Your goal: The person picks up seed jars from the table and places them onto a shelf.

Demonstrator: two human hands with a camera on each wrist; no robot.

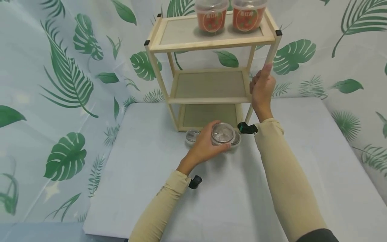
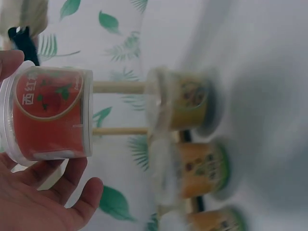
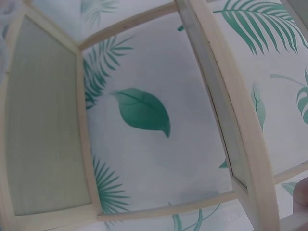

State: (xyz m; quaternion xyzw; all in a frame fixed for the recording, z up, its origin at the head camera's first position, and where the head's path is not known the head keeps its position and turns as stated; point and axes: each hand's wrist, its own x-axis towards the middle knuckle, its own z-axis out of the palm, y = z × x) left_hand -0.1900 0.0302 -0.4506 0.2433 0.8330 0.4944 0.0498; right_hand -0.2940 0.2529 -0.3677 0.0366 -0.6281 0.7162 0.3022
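My left hand holds a clear plastic tub with a transparent lid, above the table in front of the rack. In the left wrist view this tub's red label shows, with fingers and thumb around its side. My right hand grips the right front post of a three-tier wooden rack. Two red-labelled tubs, one left of the other, stand on the top shelf. Below the held tub, yellow-orange-labelled tubs stand on the table along the rack's base.
The middle shelf and bottom shelf have pale greenish panels. A white cloth covers the table. Leaf-patterned curtain hangs behind the rack and at the left side. A small black wrist camera sits at my left cuff.
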